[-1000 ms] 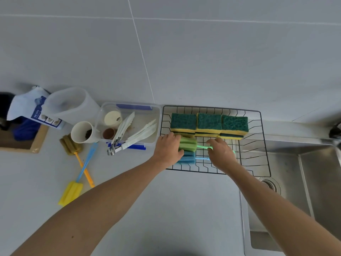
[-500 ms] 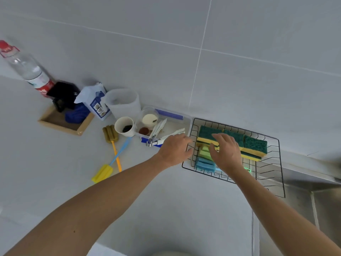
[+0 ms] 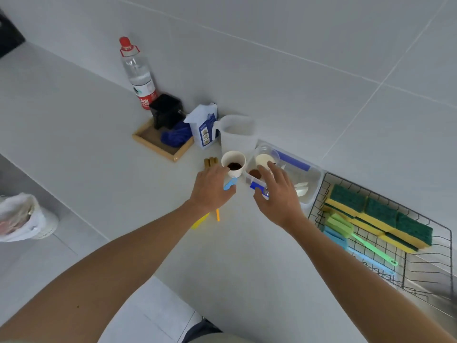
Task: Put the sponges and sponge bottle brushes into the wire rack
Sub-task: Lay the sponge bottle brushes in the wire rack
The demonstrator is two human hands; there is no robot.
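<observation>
Left hand (image 3: 211,188) hovers over the counter brushes (image 3: 228,185), fingers loose.

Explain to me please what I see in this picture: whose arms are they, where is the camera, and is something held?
The camera sits on a person's head and looks down, so both bare arms are theirs. The left hand and right hand hover open above the grey counter; neither holds anything. Under the left hand lie two sponge bottle brushes, one with an orange handle and one with a blue handle, beside a white paper cup. At right, the black wire rack already holds green-and-yellow sponges and two more brushes.
</observation>
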